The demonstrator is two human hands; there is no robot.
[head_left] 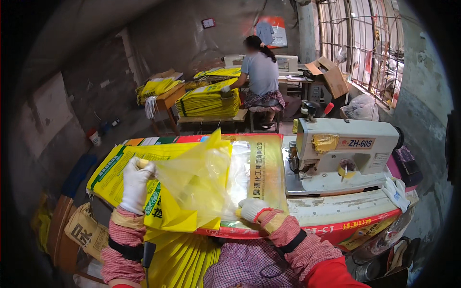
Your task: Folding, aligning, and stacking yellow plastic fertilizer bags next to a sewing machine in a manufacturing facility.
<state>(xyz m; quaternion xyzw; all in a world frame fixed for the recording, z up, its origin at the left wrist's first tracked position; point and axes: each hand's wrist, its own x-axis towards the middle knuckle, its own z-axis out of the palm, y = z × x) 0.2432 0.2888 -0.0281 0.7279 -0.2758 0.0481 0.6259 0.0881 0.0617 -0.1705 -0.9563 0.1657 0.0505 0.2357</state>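
My left hand (137, 181), in a white glove with a yellow fingertip, is closed on the edge of a clear plastic liner (192, 175). The liner stretches rightward over a yellow woven bag (120, 158) with green print, spread on the sewing table. My right hand (253, 210), also gloved, is low at the table's front edge, fingers bent and pressed together at the liner's lower right corner; its fingertips are partly hidden. To its right stands a white industrial sewing machine (345, 137). Several folded yellow bags (185, 257) hang below the table edge by my lap.
A white glove (396, 193) lies at the table's right end. Beyond the table, a co-worker (261, 72) sits beside a stack of yellow bags (209, 103). An open cardboard box (331, 77) stands by the barred window. A brown sack (86, 230) is at the lower left.
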